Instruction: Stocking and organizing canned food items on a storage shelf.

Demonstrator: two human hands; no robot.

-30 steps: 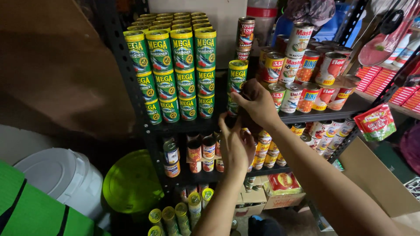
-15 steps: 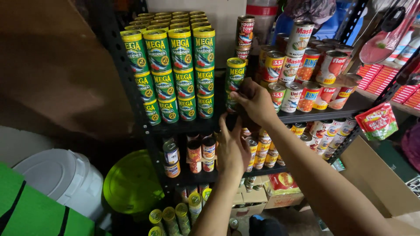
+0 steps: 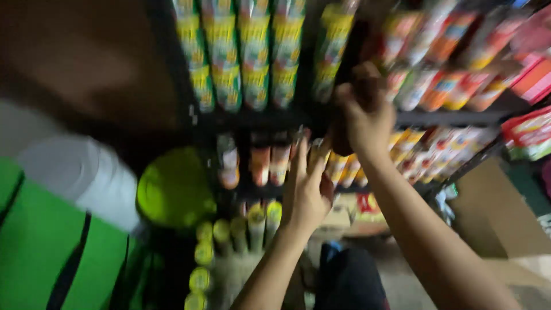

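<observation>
**Green-and-yellow cans: both hands at the rack, frame badly blurred**

Green-and-yellow cans (image 3: 330, 51) stand stacked at the right end of the top row, next to the red-labelled cans (image 3: 436, 57).

- Right hand (image 3: 367, 115): raised at the front edge of the upper shelf (image 3: 258, 120), fingers curled. It sits just below and right of that stack. Something dark shows under the palm, but I cannot tell whether it is clamped on a can or closed on nothing.
- Left hand (image 3: 307, 192): lower, fingers apart and pointing up, tips near the small cans (image 3: 270, 163) on the middle shelf. It holds nothing.
- Step, my read: handling cans at the shelf front. The stacks are tight, so any lift calls for a steadying second hand.
- A lime-green round lid (image 3: 172, 186) and a white bucket (image 3: 80, 172) are off to the left, well apart.
</observation>
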